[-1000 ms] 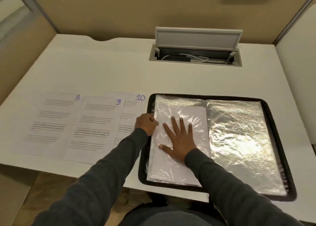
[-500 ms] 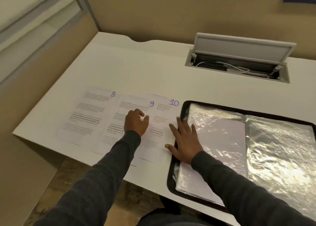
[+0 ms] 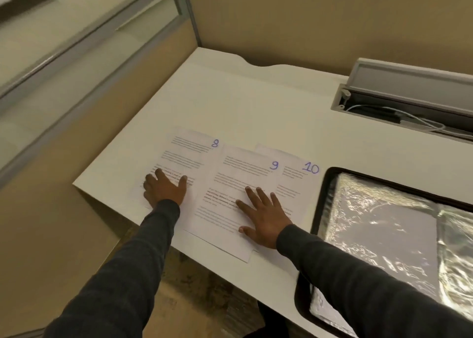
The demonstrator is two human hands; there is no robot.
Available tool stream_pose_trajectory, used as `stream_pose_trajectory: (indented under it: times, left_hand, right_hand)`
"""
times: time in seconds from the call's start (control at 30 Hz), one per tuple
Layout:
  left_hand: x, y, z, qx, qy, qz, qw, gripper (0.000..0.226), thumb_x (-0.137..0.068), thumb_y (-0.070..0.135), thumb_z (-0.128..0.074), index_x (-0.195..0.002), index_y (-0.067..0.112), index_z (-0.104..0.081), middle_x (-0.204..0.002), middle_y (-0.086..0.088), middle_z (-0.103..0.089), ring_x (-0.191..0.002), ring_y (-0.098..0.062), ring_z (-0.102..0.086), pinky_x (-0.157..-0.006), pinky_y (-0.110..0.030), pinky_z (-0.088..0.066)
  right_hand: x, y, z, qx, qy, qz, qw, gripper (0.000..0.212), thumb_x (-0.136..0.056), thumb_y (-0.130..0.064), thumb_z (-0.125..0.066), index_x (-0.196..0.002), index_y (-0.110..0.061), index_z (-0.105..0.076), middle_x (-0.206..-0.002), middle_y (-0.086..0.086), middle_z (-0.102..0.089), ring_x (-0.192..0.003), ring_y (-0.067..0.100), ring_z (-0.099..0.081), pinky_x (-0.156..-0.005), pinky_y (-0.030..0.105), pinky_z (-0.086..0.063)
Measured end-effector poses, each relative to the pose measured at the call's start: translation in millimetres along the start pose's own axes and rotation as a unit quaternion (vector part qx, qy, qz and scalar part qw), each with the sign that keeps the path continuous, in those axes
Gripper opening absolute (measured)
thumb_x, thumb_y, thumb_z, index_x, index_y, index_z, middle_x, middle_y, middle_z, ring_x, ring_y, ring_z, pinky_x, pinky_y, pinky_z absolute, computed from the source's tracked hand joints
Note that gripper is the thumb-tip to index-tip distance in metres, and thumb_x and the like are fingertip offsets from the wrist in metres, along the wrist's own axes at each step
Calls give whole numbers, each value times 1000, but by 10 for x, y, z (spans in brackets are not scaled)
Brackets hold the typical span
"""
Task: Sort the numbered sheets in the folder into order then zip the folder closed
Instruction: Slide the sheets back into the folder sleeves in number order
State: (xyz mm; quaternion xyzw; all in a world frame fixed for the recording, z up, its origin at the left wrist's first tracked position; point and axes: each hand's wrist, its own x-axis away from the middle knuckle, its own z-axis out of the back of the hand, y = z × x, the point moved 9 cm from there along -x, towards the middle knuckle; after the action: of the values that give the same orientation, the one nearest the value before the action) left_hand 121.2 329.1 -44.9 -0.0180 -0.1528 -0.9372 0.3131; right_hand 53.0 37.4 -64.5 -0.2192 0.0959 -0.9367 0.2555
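Both hands have slid leftward off the folder's side and along the row of papers: half a second ago the left hand lay on sheet 9 and the right hand sat at the folder's left rim, and now each is one sheet further along. Sheet 8 (image 3: 189, 153), sheet 9 (image 3: 245, 173) and sheet 10 (image 3: 299, 181) lie fanned in rising order near the front-left corner of the surface (image 3: 243, 102), with 9 overlapping the right edge of 8 and the left part of 10, and its near corner reaching the front edge. The left hand (image 3: 165, 189) rests flat on the lower half of sheet 8, fingers (image 3: 159, 174) spread wide and holding nothing. The right hand (image 3: 263, 214) presses flat on sheet 9, fingers likewise splayed, its heel near where 9 overlaps 10. Flat palms like these suit sliding paper, so my guess is that the person is about to draw the three sheets together into one ordered stack. The folder (image 3: 323, 196) lies open and unzipped just right of sheet 10, at the front edge, its plastic sleeves (image 3: 378, 222) facing up and apart from both hands. Further back on the right, a cable hatch (image 3: 409, 81) stands open in the surface.
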Motion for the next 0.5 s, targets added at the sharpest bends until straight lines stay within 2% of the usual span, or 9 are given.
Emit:
stream_pose_trajectory:
  times: [0.17,0.4,0.47,0.5]
  left_hand:
    - [-221,-508,-12,-6,-49,86,995,116,-73,79,-59,-153,11,-11,-159,-23,-13,-146,-42,-13,-119,-55,-12]
    - [-302,-466,57,-17,-48,77,996,123,-66,71,-74,-152,8,-13,-149,-24,-30,-136,-41,-32,-115,-51,-27]
    - [-346,-433,81,-12,-66,95,993,114,-68,62,-79,-148,6,-21,-145,-24,-37,-132,-40,-39,-112,-51,-32]
    - [-370,-412,85,9,-80,102,991,101,-71,54,-81,-144,5,-29,-141,-23,-44,-128,-40,-44,-109,-50,-37]
  right_hand:
    - [-115,5,-39,11,-21,-17,1000,74,-100,-64,-34,-161,-33,-6,-167,8,20,-154,32,17,-123,54,10]
    - [-169,32,-43,18,-24,-24,999,73,-99,-64,-37,-160,-33,-12,-168,9,13,-155,33,11,-123,54,8]
    - [-165,24,-49,17,-27,-26,999,73,-98,-63,-38,-160,-34,-11,-168,8,14,-155,33,11,-123,55,7]
    - [-163,22,-48,15,-27,-27,999,73,-98,-63,-39,-160,-34,-11,-168,8,14,-155,33,10,-123,55,6]
